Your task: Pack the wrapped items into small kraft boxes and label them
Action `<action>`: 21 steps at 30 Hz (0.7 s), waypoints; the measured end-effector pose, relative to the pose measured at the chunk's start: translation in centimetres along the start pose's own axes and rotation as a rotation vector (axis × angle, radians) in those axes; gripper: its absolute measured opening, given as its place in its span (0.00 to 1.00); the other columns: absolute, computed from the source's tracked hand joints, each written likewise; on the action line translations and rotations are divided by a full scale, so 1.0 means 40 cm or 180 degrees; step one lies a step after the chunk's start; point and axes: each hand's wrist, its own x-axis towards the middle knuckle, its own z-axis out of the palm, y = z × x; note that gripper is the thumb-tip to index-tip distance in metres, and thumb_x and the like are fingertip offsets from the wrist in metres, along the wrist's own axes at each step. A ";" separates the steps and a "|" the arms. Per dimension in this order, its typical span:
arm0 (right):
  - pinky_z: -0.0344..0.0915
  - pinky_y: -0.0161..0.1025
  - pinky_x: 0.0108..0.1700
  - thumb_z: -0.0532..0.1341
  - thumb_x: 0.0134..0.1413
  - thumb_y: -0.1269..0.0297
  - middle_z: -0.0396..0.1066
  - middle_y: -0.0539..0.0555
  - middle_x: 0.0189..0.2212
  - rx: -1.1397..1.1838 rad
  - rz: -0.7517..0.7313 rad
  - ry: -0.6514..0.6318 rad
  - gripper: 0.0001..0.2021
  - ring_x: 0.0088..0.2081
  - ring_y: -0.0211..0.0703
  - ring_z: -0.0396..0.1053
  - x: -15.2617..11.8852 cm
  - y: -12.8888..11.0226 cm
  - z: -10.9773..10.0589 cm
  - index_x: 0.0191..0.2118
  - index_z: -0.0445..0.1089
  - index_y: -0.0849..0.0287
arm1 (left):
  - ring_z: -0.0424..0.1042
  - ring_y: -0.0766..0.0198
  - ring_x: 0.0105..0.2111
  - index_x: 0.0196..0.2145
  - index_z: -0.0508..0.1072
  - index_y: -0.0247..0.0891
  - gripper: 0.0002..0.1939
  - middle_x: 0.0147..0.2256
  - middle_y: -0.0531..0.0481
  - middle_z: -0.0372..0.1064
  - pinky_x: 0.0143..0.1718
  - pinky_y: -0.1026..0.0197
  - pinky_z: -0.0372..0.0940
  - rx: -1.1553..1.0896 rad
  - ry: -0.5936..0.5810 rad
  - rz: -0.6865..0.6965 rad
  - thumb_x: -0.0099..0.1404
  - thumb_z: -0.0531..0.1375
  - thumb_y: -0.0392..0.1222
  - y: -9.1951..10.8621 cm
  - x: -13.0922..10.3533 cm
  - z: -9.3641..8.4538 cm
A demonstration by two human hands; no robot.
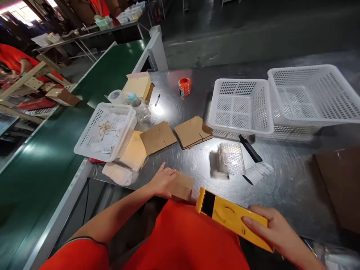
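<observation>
Packing station in warehouse or factory: green conveyor belt [50, 150] beside steel table [287, 176], flat cardboard boxes [158, 137], tape dispenser [184, 86], white plastic baskets [242, 105], bubble wrap [229, 159].

An orange-red garment is worn on the torso [182, 240]. The fabric is plain, without print, logo or seam detail in view. A short sleeve [81, 255] of the same orange-red is seen on the left arm, finished with a narrow dark edge at the hem. Both forearms are bare from sleeve to wrist. The left hand [163, 182] and the right hand [274, 228] are ungloved, and the fingernails are kept short
</observation>
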 end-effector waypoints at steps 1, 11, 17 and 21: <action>0.51 0.36 0.22 0.62 0.43 0.39 0.58 0.48 0.15 -0.0026 -0.0015 -0.0029 0.25 0.20 0.38 0.56 -0.014 -0.021 -0.009 0.16 0.62 0.56 | 0.63 0.44 0.56 0.62 0.59 0.42 0.53 0.58 0.40 0.65 0.66 0.35 0.30 0.0000 -0.0005 0.0001 0.40 0.73 0.51 -0.001 0.001 0.001; 0.50 0.34 0.21 0.61 0.40 0.36 0.57 0.46 0.15 -0.0064 0.0073 -0.0084 0.27 0.20 0.36 0.54 0.092 0.129 0.004 0.17 0.61 0.57 | 0.64 0.45 0.55 0.62 0.58 0.43 0.53 0.57 0.41 0.65 0.67 0.36 0.30 0.0064 0.0011 0.0000 0.40 0.73 0.49 -0.006 0.002 0.006; 0.54 0.36 0.24 0.63 0.41 0.38 0.62 0.47 0.15 0.0037 -0.0139 -0.0009 0.26 0.21 0.39 0.59 0.095 0.275 -0.042 0.16 0.65 0.58 | 0.64 0.45 0.56 0.61 0.59 0.44 0.50 0.58 0.42 0.65 0.67 0.36 0.32 0.0152 -0.0052 -0.0041 0.41 0.72 0.48 -0.002 0.001 -0.003; 0.52 0.36 0.26 0.61 0.46 0.41 0.66 0.49 0.17 -0.0762 -0.0044 0.0080 0.23 0.23 0.42 0.64 0.108 0.265 -0.031 0.19 0.68 0.58 | 0.64 0.45 0.56 0.61 0.60 0.42 0.49 0.58 0.40 0.64 0.67 0.36 0.32 0.0265 -0.0117 -0.0074 0.41 0.72 0.47 0.009 0.000 -0.012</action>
